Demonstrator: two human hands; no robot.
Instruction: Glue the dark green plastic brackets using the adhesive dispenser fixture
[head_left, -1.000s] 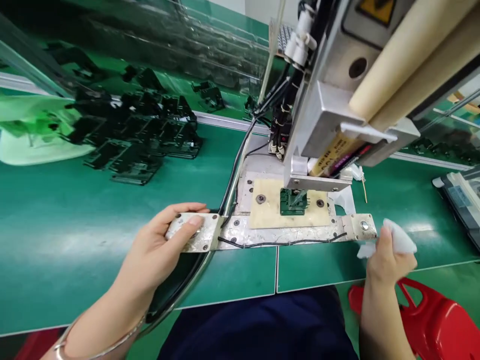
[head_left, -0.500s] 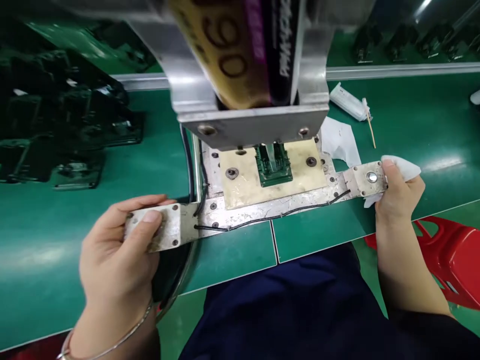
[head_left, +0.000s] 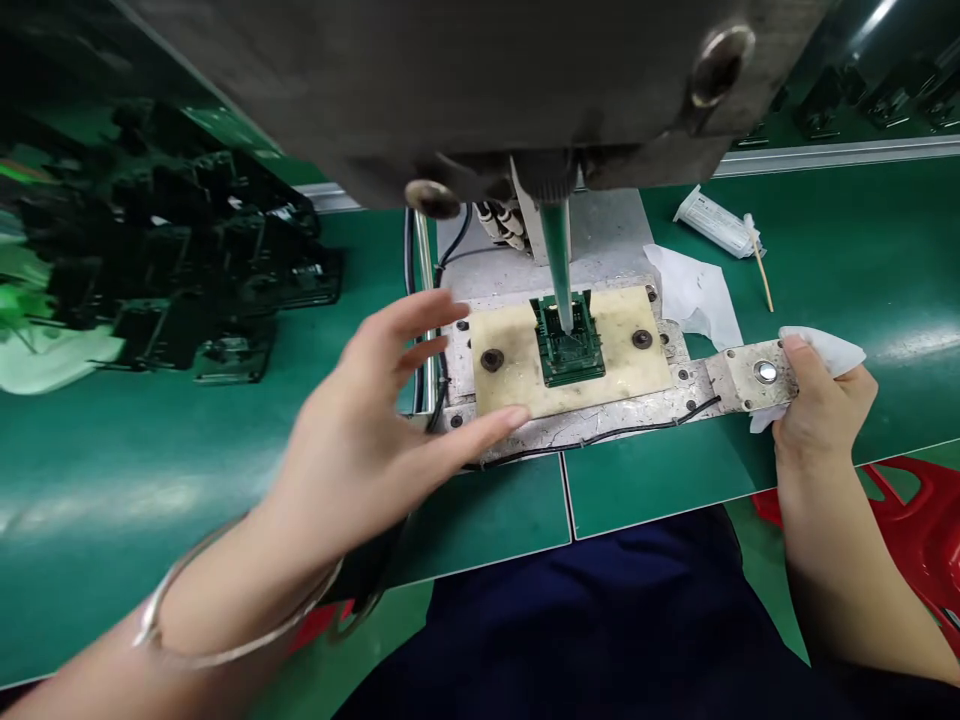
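Note:
My left hand (head_left: pixel 375 430) is open, thumb and fingers spread, in front of the left side of a cream fixture block (head_left: pixel 506 395). The thumb tip overlaps the block's front edge; whether it touches is unclear. Set in the block is a dark green, square plastic part (head_left: pixel 571 365) with upright tabs. Above the part hangs a translucent green dispensing nozzle (head_left: pixel 556 250), under a metal machine head (head_left: pixel 480 90). My right hand (head_left: pixel 829 405) is closed on a white wipe (head_left: pixel 825 350) at the end of a metal button box (head_left: pixel 739 375). The left button box is hidden behind my left hand.
Many dark plastic parts (head_left: pixel 232 350) stand on the green bench (head_left: pixel 112 480) at left. To the right lie a torn white sheet (head_left: pixel 701 295), a clear-wrapped packet (head_left: pixel 716 222) and a thin wooden stick (head_left: pixel 763 270). A red stool (head_left: pixel 926 530) stands below the bench.
My left hand has let go of the left button box and moved right, to the fixture block, with its fingers opened. The machine head appears higher, showing more of the nozzle. My right hand stays put.

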